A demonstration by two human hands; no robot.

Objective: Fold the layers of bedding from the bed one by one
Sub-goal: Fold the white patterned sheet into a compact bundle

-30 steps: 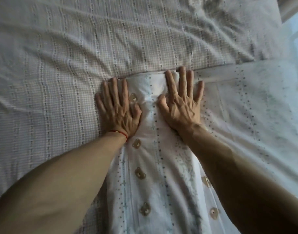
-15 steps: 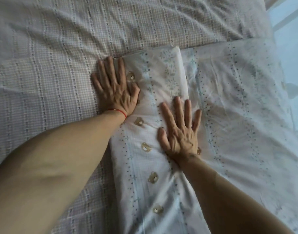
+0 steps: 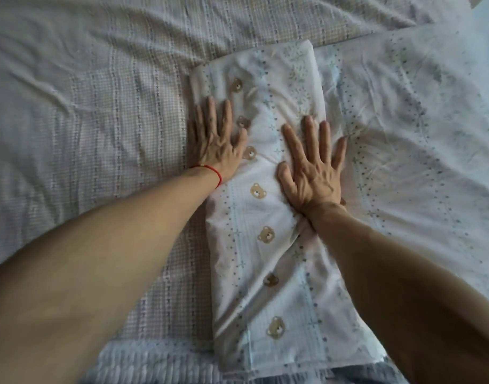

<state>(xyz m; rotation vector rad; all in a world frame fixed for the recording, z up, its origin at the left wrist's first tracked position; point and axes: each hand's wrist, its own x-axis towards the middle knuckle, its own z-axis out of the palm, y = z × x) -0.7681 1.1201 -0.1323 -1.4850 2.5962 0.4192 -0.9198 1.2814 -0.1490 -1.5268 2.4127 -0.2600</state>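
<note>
Both hands flat on a folded strip of bedding

The bear-print sheet [image 3: 268, 212], folded into a long strip, lies on the checked bed cover [image 3: 99, 112]. The left hand [image 3: 218, 142] presses its left edge, fingers straight; the right hand [image 3: 312, 167], fingers spread, presses its right side, seemingly atop the fold.
</note>
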